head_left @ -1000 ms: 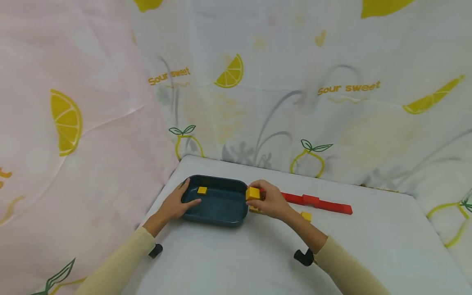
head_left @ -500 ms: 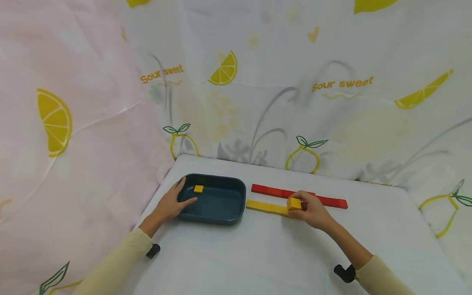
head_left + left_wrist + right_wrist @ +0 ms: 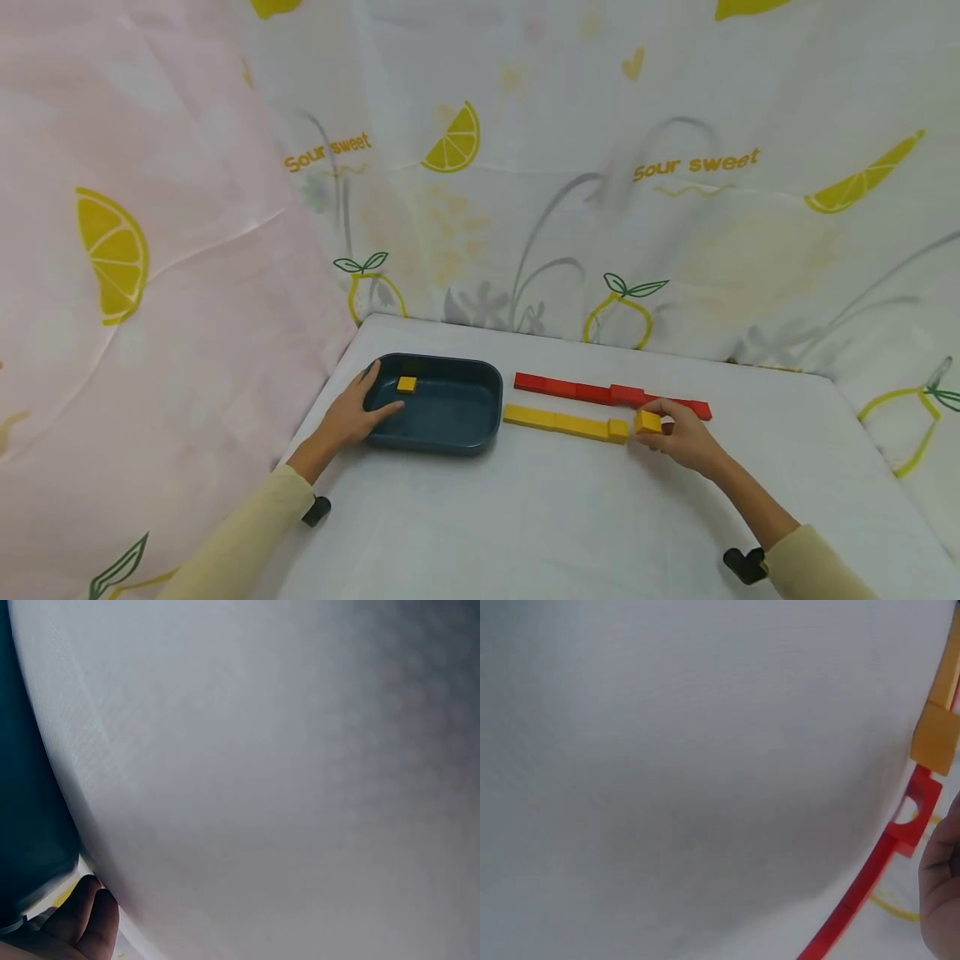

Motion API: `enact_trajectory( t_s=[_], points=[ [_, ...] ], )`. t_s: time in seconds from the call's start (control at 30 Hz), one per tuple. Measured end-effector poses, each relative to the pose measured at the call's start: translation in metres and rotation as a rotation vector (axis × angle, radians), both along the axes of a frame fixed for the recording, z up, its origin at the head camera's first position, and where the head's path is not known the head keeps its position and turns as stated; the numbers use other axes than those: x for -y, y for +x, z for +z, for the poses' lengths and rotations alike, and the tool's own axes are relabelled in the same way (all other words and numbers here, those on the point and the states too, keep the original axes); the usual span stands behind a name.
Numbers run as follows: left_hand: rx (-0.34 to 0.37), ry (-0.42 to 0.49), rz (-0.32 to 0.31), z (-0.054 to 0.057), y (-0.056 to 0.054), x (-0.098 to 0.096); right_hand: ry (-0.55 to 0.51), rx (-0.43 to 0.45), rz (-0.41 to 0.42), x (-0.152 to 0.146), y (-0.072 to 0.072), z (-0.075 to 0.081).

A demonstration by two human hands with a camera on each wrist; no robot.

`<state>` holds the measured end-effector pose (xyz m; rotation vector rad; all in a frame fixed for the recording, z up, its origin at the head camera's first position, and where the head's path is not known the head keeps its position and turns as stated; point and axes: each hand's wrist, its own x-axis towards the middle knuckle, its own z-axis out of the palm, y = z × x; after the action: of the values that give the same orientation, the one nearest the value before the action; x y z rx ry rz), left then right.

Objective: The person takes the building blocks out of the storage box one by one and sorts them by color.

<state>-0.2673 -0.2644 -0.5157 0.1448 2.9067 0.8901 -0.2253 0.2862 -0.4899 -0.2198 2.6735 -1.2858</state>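
Note:
In the head view, my right hand (image 3: 686, 433) pinches a small yellow block (image 3: 647, 422) between thumb and fingers. It is just right of a row of yellow blocks (image 3: 558, 422), which ends in a small raised block (image 3: 618, 432). Behind runs a row of red blocks (image 3: 577, 392), its right part partly covered by my fingers. A red block with a round cutout (image 3: 915, 814) shows in the right wrist view. My left hand (image 3: 352, 414) holds the left side of a dark blue tray (image 3: 431, 450), thumb over the rim. One yellow block (image 3: 407, 384) lies inside the tray.
A white cloth (image 3: 525, 517) covers the table. Lemon-printed fabric (image 3: 480, 208) hangs behind the table and on its left. Dark wrist-worn devices show under both sleeves, one at the left (image 3: 317, 510) and one at the right (image 3: 745, 566).
My right hand has carried the yellow block rightward, from the tray's right rim, along the yellow row to past its right end. The left hand stays on the tray.

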Motion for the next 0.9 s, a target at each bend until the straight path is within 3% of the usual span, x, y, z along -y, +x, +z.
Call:
enact_trajectory(
  t_s=[0.43,0.9],
  points=[
    [0.003,0.010,-0.002,-0.001,0.000,0.000,0.189,0.008,0.022,-0.005,-0.007,-0.020],
    [0.005,0.012,0.002,0.000,0.000,0.000,0.179,0.052,0.018,0.001,-0.014,-0.027]
  ],
)
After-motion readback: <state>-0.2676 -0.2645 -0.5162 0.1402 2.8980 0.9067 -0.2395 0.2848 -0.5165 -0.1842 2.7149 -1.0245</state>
